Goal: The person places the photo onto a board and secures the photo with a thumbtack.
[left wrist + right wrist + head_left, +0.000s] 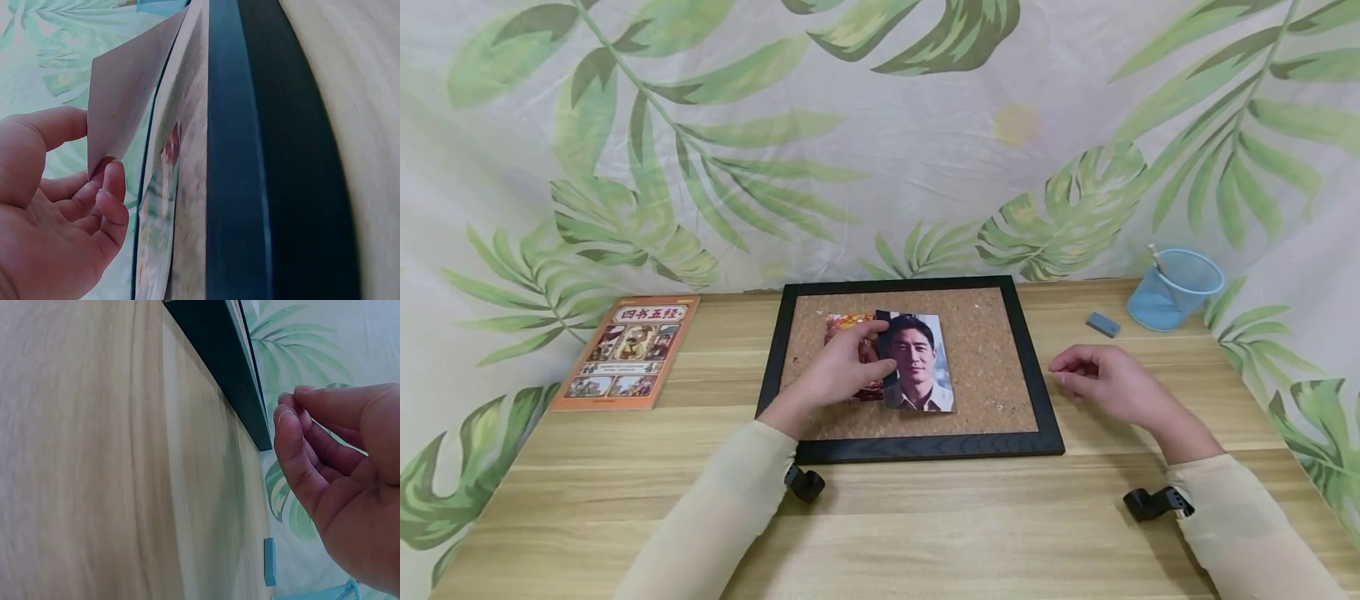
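My left hand (847,364) pinches the left edge of a portrait photo (917,364) between thumb and fingers. In the left wrist view the pale back of this photo (122,100) shows, tilted up off the corkboard (190,187). Beneath hand and portrait lies a red and orange picture (850,321), partly covered. The corkboard (985,358) has a black frame. Over the table just right of it is my right hand (1108,383), fingers loosely curled, thumb tip close to the fingertips. No held thing shows there in the right wrist view.
An orange comic-style book (625,354) lies at the left. A small blue-grey block (1103,324) lies beyond the right hand, beside a blue mesh pen cup (1172,296) holding a thin stick. A leaf-patterned cloth (925,167) hangs behind the wooden table (962,525).
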The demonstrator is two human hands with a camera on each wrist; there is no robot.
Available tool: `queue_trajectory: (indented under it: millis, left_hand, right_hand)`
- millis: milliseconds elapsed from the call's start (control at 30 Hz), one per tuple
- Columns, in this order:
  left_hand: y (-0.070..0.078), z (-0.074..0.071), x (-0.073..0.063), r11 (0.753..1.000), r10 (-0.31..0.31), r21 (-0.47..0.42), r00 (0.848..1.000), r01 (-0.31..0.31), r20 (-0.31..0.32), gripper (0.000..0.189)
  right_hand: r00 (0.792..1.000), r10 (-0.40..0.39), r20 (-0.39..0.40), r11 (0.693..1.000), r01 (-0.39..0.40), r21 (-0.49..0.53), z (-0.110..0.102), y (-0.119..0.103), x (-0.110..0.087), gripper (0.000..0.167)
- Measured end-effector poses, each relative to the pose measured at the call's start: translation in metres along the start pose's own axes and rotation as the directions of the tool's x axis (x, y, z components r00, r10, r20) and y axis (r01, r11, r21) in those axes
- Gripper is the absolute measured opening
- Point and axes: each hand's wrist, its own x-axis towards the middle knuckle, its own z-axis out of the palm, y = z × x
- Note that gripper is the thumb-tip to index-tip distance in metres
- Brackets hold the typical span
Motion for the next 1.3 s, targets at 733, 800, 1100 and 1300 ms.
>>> queue_trajectory:
  millis: [733,800,1100,1300]
  left_hand:
    - [0.011,0.026,0.036,0.981,-0.036,0.194,0.996,0.02,0.079,0.068]
    - [0.011,0.028,0.038,0.978,-0.026,0.209,0.996,0.007,0.09,0.069]
    - [0.012,0.032,0.045,0.969,-0.034,0.247,0.994,0.007,0.105,0.068]
    - [0.012,0.032,0.048,0.97,-0.049,0.243,0.993,0.02,0.111,0.068]
  right_hand:
    - [0.996,-0.056,0.066,0.997,0.053,0.051,0.019,-0.032,0.042,0.014]
    - [0.996,-0.038,0.08,0.997,0.032,0.069,0.021,-0.036,0.049,0.016]
    - [0.994,-0.011,0.105,0.992,-0.002,0.126,0.03,-0.048,0.079,0.017]
    - [0.994,-0.026,0.104,0.988,0.01,0.154,0.038,-0.056,0.1,0.016]
